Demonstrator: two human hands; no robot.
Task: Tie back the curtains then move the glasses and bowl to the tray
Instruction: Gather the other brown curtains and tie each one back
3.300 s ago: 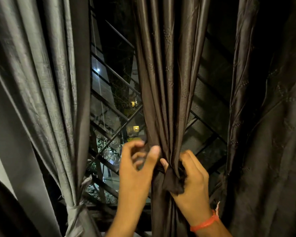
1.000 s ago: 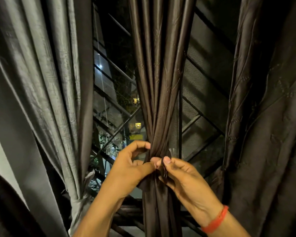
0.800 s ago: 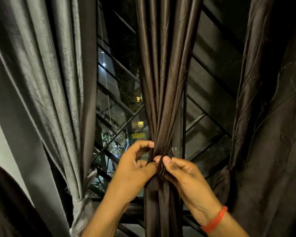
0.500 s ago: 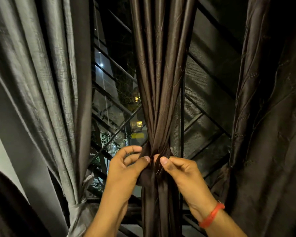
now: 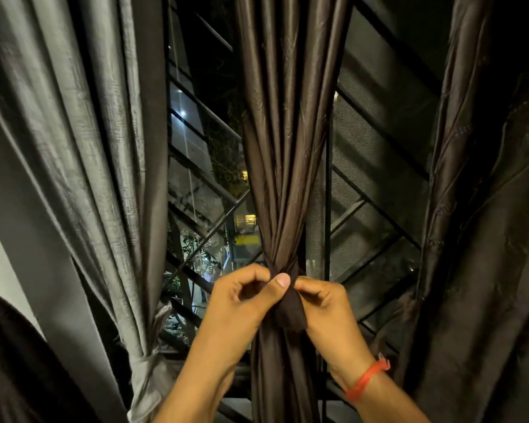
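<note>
A room in a home, at a window by night: long satin curtains (image 5: 287,132) hang before a barred window grille (image 5: 202,209), with lit buildings (image 5: 248,221) and foliage outside.

Nothing readable here, honestly. No labels, brand names, numbers or signs on anything in view. There's a yellow lit patch (image 5: 247,239) out past the window that might be a sign, but it's far too blurry to read.
</note>
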